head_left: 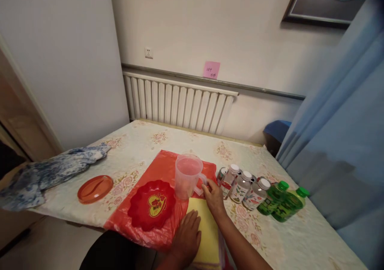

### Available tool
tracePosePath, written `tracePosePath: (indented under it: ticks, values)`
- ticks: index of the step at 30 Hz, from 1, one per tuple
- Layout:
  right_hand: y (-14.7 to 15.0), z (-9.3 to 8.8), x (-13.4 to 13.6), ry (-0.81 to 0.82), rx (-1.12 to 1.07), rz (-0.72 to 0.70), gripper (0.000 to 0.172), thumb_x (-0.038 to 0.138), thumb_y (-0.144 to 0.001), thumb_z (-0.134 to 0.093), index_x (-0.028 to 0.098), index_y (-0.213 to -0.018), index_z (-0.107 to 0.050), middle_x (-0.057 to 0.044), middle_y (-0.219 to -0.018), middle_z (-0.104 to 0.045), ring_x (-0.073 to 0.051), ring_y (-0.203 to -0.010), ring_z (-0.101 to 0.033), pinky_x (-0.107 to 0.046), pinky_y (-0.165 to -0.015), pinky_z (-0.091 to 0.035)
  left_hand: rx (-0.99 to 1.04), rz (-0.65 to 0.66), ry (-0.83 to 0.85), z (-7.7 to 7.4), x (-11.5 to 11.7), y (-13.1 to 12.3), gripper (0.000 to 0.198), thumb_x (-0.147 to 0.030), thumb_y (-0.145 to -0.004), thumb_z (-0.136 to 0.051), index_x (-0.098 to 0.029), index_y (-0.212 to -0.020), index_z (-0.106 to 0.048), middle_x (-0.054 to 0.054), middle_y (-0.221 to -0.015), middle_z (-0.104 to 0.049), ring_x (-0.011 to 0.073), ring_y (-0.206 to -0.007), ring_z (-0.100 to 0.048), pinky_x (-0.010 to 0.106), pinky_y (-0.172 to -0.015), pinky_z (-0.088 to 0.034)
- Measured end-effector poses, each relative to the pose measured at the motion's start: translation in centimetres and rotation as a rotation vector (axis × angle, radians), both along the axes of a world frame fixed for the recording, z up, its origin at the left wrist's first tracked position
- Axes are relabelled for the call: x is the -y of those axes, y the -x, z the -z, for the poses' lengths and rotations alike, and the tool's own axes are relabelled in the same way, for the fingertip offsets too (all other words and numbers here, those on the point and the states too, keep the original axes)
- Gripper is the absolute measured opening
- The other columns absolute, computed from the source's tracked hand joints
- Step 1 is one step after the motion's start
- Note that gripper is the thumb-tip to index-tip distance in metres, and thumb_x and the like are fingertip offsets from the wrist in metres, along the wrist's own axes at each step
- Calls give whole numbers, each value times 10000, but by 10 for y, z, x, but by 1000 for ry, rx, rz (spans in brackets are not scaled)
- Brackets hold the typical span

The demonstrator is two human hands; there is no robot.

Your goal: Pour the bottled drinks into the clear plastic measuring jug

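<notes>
My right hand has its fingers closed round the handle of a clear plastic pitcher, which stands upright on a red plastic sheet. Flat on a yellow cloth lies my left hand, fingers stretched forward and holding nothing. A red scalloped plate with a yellow printed heart sits left of the pitcher, on the same sheet. Just right of my right hand stand several clear bottles with white caps.
Two green bottles stand at the right. On the left are an orange oval dish and a crumpled blue-and-white cloth. The floral tablecloth reaches back toward a white radiator; a blue curtain hangs at the right edge.
</notes>
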State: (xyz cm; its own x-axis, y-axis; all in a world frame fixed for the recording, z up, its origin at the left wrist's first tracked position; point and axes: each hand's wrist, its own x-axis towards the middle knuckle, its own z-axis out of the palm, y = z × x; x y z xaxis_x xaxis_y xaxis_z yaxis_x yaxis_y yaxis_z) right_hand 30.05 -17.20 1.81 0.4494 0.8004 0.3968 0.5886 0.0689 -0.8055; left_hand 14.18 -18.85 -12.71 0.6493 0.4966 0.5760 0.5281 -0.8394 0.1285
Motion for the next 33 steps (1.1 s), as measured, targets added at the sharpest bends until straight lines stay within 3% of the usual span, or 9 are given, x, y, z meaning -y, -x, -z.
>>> tracePosePath:
  ticks: [5,8,11,13,16,18,24,33]
  values:
    - [-1,9,-2,50,-69,-27,206,371,-828,-528,206,-805,-649,1,-578,-641,-189,-568,-584,-275,-549,-458,6,21,80,-7,2,4,455,-150,-834,-544,-178,-1286,-578,100,-1360,-632,269,-1278,-571,453,-1025,-531]
    - [-1,11,-2,77,-102,-45,198,395,-818,-542,220,-759,-616,7,-540,-629,-191,-533,-590,-278,-516,-461,86,8,253,-13,7,15,477,-171,-831,-566,-174,-1308,-571,113,-1375,-619,281,-1287,-564,465,-1035,-530]
    - [0,11,-1,98,-132,-50,210,424,-819,-538,236,-734,-578,10,-524,-624,-195,-504,-596,-286,-489,-465,318,-64,598,-22,14,36,343,-256,-828,-578,-169,-1151,-654,126,-1203,-709,288,-1151,-651,472,-988,-550]
    - [0,11,0,103,-145,-50,233,438,-823,-524,246,-692,-536,9,-517,-624,-196,-493,-602,-292,-494,-473,547,-157,922,-30,18,52,246,-356,-838,-568,-168,-965,-665,106,-952,-751,271,-914,-719,449,-840,-600]
    - [1,9,1,100,-147,-40,258,443,-829,-505,253,-654,-491,6,-517,-629,-193,-497,-606,-296,-519,-479,950,-337,1369,-46,21,79,316,-482,-815,-616,-170,-846,-590,46,-728,-699,219,-649,-704,373,-624,-603]
    - [1,7,0,93,-138,-22,254,440,-825,-505,255,-651,-487,5,-520,-629,-194,-512,-604,-294,-527,-471,1167,-419,1509,-58,20,94,319,-457,-803,-680,-161,-841,-569,40,-733,-700,191,-633,-706,337,-625,-604]
    - [-1,-4,-2,63,-109,24,245,440,-808,-509,244,-660,-517,8,-530,-627,-193,-535,-604,-295,-565,-455,1426,-575,1549,-83,2,119,143,-233,-904,-627,-154,-858,-517,57,-672,-710,221,-630,-746,359,-627,-633]
    - [-10,-21,-4,34,-126,63,245,444,-785,-518,241,-648,-531,-9,-528,-647,-206,-542,-618,-308,-585,-465,1287,-702,1489,-78,-27,131,116,-188,-924,-578,-159,-872,-479,31,-572,-662,209,-518,-711,336,-519,-623]
